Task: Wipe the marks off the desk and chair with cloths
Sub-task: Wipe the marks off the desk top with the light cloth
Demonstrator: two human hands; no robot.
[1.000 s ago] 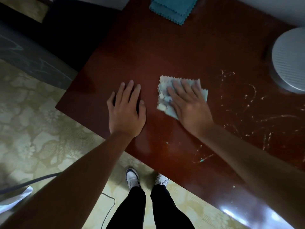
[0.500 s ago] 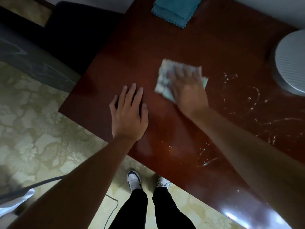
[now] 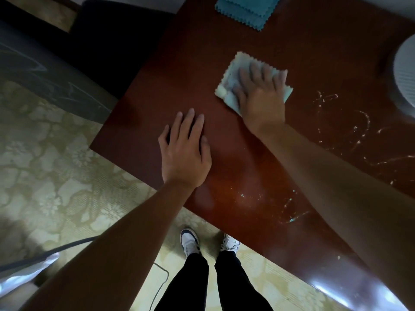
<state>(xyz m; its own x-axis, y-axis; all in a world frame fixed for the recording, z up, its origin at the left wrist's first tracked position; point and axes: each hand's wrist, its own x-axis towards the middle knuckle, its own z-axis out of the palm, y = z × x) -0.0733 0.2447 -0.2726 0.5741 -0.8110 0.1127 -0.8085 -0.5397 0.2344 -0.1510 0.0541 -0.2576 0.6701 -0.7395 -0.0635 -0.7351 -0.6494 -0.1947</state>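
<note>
Here the right hand (image 3: 260, 95) lies flat, fingers straight and spread, pressing a pale cloth (image 3: 226, 86) onto the desk (image 3: 202, 52); nothing is gripped, the cloth being held only by downward pressure. The left hand (image 3: 184, 151) rests palm down on bare wood near the front-left corner, fingers straight and holding nothing, apparently as a brace. White marks (image 3: 359, 131) scrawl across the surface to the right of the cloth, well apart from it, and a smaller cluster of smears (image 3: 289, 212) lies near the front edge beneath the right forearm. A folded teal cloth (image 3: 247, 10) sits unused at the far edge; a ribbed round object (image 3: 404, 70) stands at the right margin. A dark chair (image 3: 116, 41) stands just beside the desk's left side; whether it bears marks cannot be told in the shadow.

Judged step: wiping the desk top, with most marks still to clear. To do it well, keep the palm flat so the whole cloth bears evenly, carry the strokes rightward into the scrawl in overlapping passes, and turn to a clean face once the cloth soils. The nearest smears are easily missed under the arm. Stop short of the round object to avoid knocking it
</note>
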